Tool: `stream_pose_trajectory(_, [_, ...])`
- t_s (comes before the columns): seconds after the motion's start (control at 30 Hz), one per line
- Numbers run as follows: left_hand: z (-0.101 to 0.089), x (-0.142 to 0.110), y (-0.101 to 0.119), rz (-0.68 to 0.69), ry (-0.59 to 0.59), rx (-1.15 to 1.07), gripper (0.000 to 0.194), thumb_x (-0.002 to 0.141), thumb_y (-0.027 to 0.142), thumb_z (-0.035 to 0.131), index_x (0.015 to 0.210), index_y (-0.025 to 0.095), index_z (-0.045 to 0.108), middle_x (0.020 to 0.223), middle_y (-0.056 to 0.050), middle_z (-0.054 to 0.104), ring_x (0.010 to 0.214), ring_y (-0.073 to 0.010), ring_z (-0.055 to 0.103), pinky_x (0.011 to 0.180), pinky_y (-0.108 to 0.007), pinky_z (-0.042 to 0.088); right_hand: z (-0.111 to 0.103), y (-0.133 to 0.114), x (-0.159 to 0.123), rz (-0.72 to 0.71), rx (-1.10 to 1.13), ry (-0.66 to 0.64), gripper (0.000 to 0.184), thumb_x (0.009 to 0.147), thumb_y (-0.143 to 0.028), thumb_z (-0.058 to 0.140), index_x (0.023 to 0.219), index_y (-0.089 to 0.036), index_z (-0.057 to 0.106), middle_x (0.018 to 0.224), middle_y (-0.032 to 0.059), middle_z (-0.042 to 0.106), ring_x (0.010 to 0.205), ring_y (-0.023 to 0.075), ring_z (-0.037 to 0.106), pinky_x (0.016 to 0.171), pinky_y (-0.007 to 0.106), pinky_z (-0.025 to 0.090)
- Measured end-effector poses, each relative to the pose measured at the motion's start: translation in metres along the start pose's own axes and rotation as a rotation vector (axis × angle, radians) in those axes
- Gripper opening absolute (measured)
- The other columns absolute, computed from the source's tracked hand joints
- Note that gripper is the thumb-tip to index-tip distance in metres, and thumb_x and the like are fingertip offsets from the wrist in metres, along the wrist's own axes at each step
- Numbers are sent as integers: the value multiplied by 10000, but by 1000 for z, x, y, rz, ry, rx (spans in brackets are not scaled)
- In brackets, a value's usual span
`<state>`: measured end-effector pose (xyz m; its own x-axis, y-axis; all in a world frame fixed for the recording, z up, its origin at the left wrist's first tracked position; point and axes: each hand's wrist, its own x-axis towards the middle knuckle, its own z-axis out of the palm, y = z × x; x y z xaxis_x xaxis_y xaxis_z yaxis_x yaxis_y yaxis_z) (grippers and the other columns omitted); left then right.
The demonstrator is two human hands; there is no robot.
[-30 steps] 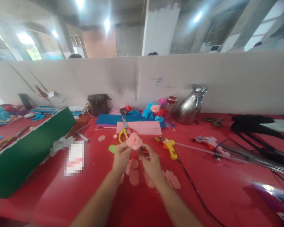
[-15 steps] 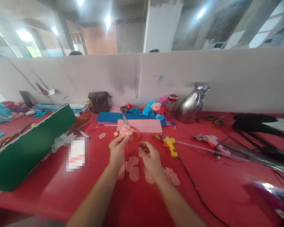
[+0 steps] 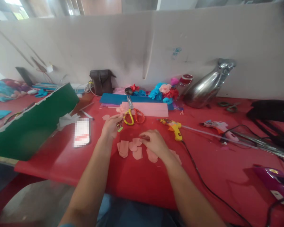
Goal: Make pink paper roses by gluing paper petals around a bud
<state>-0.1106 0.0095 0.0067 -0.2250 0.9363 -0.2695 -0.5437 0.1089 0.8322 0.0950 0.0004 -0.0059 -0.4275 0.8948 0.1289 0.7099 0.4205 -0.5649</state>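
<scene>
My left hand is closed in a pinch on a pink paper flower, which shows above the fingertips. Close by lie scissors with one yellow and one red handle loop. My right hand is lowered to the table, its thumb and fingers pinched at the edge of a rounded pink paper petal. More cut petals lie in small groups below the hands, one group partly under the right wrist.
A yellow glue gun with a trailing cord lies on the right, a pink glue gun beyond it. Folded pink paper, crepe flowers and a steel jug stand along the back. A green board slants on the left.
The view has tilted downward. My left hand with the flower has moved left, away from the scissors, uncovering their handles. My right hand has come down to the petals.
</scene>
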Motion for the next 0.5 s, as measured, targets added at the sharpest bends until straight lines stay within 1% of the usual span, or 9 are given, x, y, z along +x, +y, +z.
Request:
stream_pose_trajectory(0.1, [8,-8,0,27,-48,95,194,589,248,762,715,132,672,632,-3,599,557,-62,514,566,-195,393,3,-2,-1,-43,-92,-20,128,736,-217,643,852,-212,698,846,47,679,820,200,550,764,322,375])
stream_pose_trajectory(0.2, [16,-14,-1,83,-131,151,192,607,280,755,677,132,654,653,-11,594,574,-67,509,570,-199,386,6,0,0,-46,-131,-22,81,737,-153,609,744,-200,674,807,45,662,805,191,526,759,311,359])
stream_pose_trajectory(0.27, [18,-15,-3,124,-156,166,198,623,300,743,662,135,640,645,-9,581,565,-66,493,558,-198,377,5,0,0,-20,-158,15,111,737,-118,583,711,-196,659,773,48,649,790,192,506,752,310,355])
stream_pose_trajectory(0.33, [18,-15,-4,153,-166,166,199,635,310,733,673,141,635,627,-3,565,548,-64,473,540,-197,364,3,-2,-1,-8,-165,56,111,734,-112,580,746,-194,654,773,53,639,798,200,488,744,311,355])
stream_pose_trajectory(0.4, [17,-14,-4,160,-175,157,198,644,313,725,687,144,630,621,4,549,542,-63,465,535,-196,359,-1,-7,-2,-77,-117,23,109,724,-129,600,792,-199,650,805,47,638,824,202,477,750,306,357])
stream_pose_trajectory(0.5, [17,-14,-3,148,-182,145,189,653,303,715,680,146,612,625,14,532,536,-59,463,541,-196,364,-4,-15,-6,-259,-14,-105,164,700,-125,620,837,-210,649,874,26,641,847,188,473,772,291,360])
